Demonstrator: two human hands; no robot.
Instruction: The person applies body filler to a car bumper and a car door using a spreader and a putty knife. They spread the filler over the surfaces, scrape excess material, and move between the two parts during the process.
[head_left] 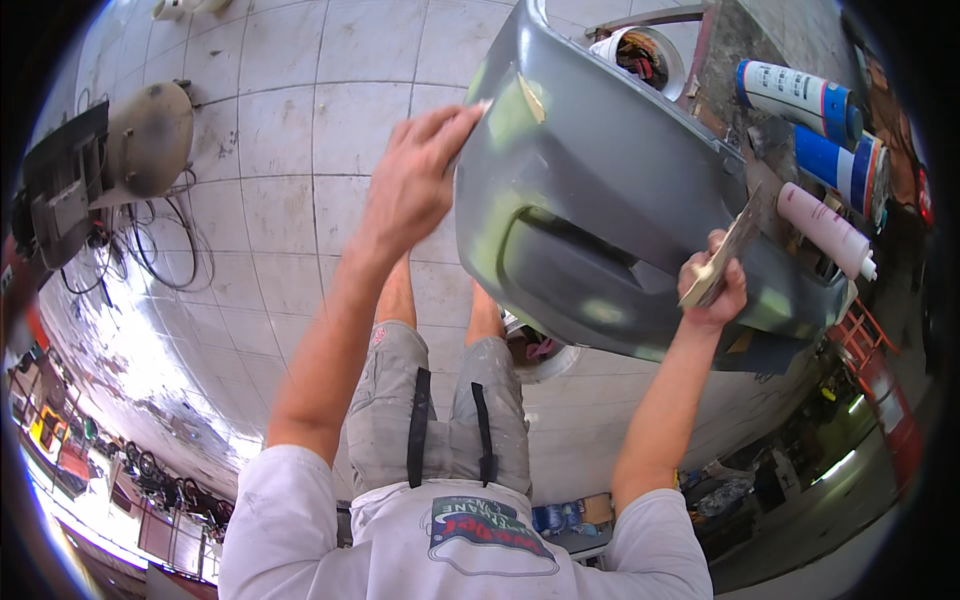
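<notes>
A grey car bumper [610, 150] with pale green filler patches lies tilted in front of me. My left hand [415, 175] is at its left edge, closed with the fingers pressed together at the rim. Whatever those fingers pinch, if anything, is too small to make out. Just right of them, a beige streak of putty [531, 98] sits on a green patch. Over the bumper's right part, my right hand [715, 280] grips a thin flat putty board [735, 245], tilted on edge, with beige putty at its lower end.
Right of the bumper stand several cans, among them a white-and-blue can [800, 97] and a blue can [840, 160], plus a pink bottle [825, 230]. A white bucket [650, 60] is behind it. Cables [165, 240] lie on the tiled floor [280, 130] at left.
</notes>
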